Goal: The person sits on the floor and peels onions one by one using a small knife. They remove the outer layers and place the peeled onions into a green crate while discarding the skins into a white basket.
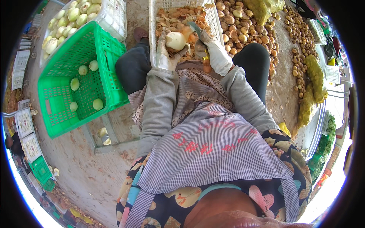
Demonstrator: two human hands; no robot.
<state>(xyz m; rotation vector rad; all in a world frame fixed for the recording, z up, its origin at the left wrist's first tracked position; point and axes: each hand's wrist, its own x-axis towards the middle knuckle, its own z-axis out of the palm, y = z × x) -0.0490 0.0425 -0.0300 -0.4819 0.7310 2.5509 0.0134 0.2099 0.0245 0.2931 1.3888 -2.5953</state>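
My left hand (168, 55), in a soiled white glove, holds a mostly peeled onion (175, 40) over the white crate in front of me. My right hand (212, 48), gloved as well, grips a knife whose wooden handle (207, 67) points back toward my lap. The knife's blade (194, 28) is beside the onion. Between blade and onion hangs a thin strip of onion skin (186, 30). Below both hands, the white plastic crate (152, 34) contains a heap of loose brown onion skins (165, 17).
Left of my knee, a tilted green plastic crate (112, 57) holds several peeled onions (75, 84). Behind it stands a white crate (112, 21) piled with peeled onions (74, 14). Unpeeled onions (242, 31) cover the floor at right, near yellow mesh sacks (315, 77).
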